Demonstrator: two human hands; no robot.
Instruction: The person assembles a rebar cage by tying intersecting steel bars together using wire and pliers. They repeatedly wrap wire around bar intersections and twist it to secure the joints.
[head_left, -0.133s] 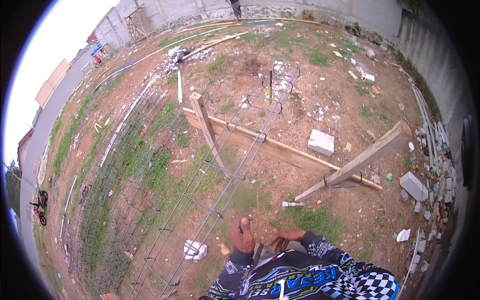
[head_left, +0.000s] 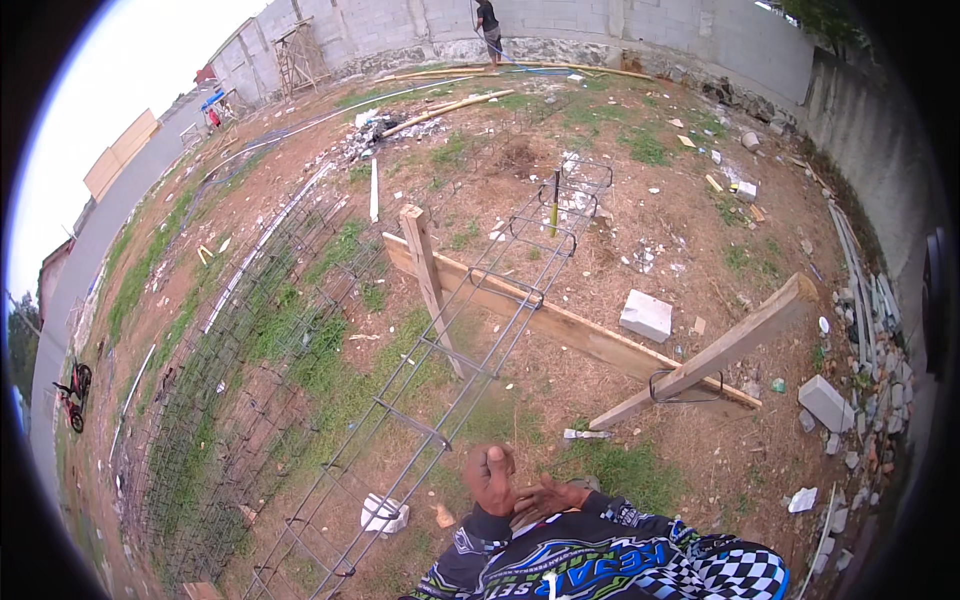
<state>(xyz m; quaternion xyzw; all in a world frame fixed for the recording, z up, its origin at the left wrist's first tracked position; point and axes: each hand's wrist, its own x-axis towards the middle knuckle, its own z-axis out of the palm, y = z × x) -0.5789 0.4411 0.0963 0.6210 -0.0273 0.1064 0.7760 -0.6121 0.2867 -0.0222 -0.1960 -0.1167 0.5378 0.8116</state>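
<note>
My left hand (head_left: 491,478) is in front of my body with its thumb up and its fingers curled; whether they hold anything is hidden. My right hand (head_left: 552,496) reaches across beside it, fingers stretched toward the left palm. Both are just right of a long rebar cage (head_left: 440,441), steel bars joined by rectangular stirrups, which slants from lower left to upper middle. The cage crosses a wooden plank (head_left: 590,345) fixed between an upright post (head_left: 421,250) and a slanted post (head_left: 715,345). A loose stirrup (head_left: 688,402) hangs near the slanted post.
Rebar mesh or stacked cages (head_left: 230,400) lie in grass on the left. Pale blocks (head_left: 645,314) and rubble (head_left: 885,350) lie to the right. A pale tool-like piece (head_left: 587,434) is on the ground ahead. Another person (head_left: 489,30) stands by the far wall.
My hands have come together, the right moving left toward the left hand. The view has tilted up slightly, showing more of the far person.
</note>
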